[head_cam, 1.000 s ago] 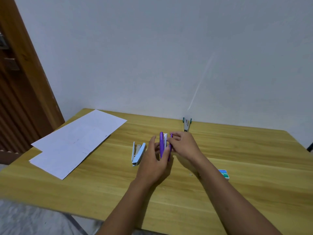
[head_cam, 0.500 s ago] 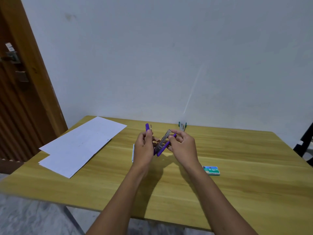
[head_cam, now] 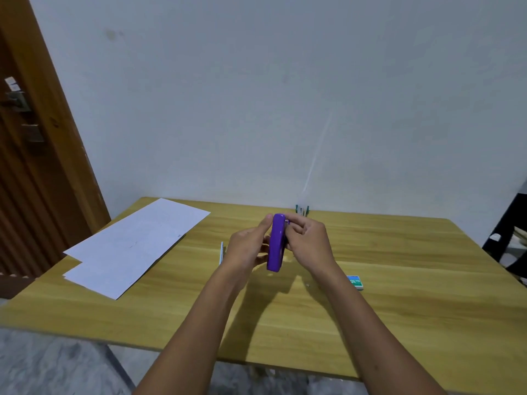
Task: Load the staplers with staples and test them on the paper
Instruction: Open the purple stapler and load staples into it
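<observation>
Purple stapler [head_cam: 277,246] now reads shut: half a second ago it was splayed in a V with the metal magazine showing, now only the purple top cover faces the camera. A second ago it lay on the counter [head_cam: 399,309]; now it is lifted clear of it, right of the paper [head_cam: 134,246], held nearly upright with its far end up. Judgement: the lid has been snapped down, so loading of this one looks finished, though no staples are visible and I cannot confirm any are inside. Likely next step is the test on the paper, which lies flat, with nothing on it.

Left hand [head_cam: 248,249] wraps the stapler's left side, fingers curled round the body, thumb up near the top end. Right hand [head_cam: 310,243] comes in from the other side, fingers [head_cam: 298,228] bunched and clamped on the upper end by the metal tip. Both forearms reach forward, wrists close together, both hands off the counter.

Blue stapler [head_cam: 221,253] sits right of the paper, mostly hidden behind the left hand, only an edge showing. Green stapler [head_cam: 302,210] stands far right of the paper at the counter's back edge. Box [head_cam: 355,282] lies well right of the paper, partly behind the right forearm.
</observation>
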Available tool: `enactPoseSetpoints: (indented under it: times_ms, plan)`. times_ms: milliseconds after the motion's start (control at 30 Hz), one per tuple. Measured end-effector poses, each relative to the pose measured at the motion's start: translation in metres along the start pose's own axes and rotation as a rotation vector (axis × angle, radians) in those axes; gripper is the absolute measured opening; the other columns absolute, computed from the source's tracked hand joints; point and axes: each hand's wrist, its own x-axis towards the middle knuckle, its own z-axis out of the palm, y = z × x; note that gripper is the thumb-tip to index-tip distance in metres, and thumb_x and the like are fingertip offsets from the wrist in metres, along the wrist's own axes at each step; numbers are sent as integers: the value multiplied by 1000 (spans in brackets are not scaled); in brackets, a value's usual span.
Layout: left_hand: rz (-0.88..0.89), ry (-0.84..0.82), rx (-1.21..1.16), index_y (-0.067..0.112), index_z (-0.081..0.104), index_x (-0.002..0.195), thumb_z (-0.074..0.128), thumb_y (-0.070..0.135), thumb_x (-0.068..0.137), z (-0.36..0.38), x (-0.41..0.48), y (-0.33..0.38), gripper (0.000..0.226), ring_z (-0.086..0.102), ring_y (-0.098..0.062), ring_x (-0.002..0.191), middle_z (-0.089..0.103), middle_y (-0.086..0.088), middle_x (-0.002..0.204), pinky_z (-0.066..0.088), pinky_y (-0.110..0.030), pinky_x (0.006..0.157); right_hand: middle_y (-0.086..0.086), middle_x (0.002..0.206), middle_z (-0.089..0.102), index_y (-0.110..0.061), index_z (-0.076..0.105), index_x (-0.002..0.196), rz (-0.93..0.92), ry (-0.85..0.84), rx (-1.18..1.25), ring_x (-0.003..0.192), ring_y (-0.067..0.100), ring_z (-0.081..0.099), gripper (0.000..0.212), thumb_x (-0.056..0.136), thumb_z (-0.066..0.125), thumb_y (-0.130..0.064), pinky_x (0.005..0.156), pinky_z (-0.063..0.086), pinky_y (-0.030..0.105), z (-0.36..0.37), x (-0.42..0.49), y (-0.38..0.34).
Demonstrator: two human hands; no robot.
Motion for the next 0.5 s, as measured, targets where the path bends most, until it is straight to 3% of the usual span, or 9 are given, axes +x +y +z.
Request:
enactPoseSetpoints:
  times_ms: [100, 167, 333, 433, 500]
  plan:
    - [-83, -47, -42, 10, 65, 72, 65, 51, 88, -1, 0, 5, 44, 57, -15, 52, 57, -1, 63, 51, -35, 68, 3, 98, 77, -22, 72, 107, -56, -34, -54, 92, 16, 74, 19, 95, 61, -13, 87, 60, 42, 2, -3, -1]
    - [-134, -113, -45, 12, 65, 77, 65, 55, 86, -4, 1, 6, 44, 55, -13, 50, 56, 1, 63, 51, -36, 71, 3, 100, 77, -18, 73, 111, -75, -54, -64, 98, 16, 73, 20, 96, 61, -12, 89, 59, 41, 2, -3, -3]
    - [-255, -342, -139, 14, 60, 110, 77, 57, 69, -18, 1, 5, 61, 57, -30, 86, 64, -10, 88, 49, -42, 81, 2, 108, 75, -18, 72, 113, -113, -62, -89, 105, 15, 70, 22, 96, 59, -11, 89, 58, 33, 1, -2, -7]
    - [-230, -462, -159, 15, 64, 110, 72, 46, 79, -27, 0, 4, 45, 58, -30, 93, 66, -11, 94, 48, -40, 83, 0, 102, 76, -22, 70, 108, -103, -59, -56, 86, 5, 70, 24, 96, 58, -6, 67, 53, 16, -2, -2, -9]
    - [-222, -506, -154, 13, 64, 115, 68, 39, 84, -31, 0, 5, 41, 56, -31, 99, 66, -13, 101, 47, -41, 88, 0, 99, 76, -18, 69, 109, -76, -73, -5, 73, 0, 70, 24, 97, 55, -2, 59, 51, 14, -2, -3, -11]
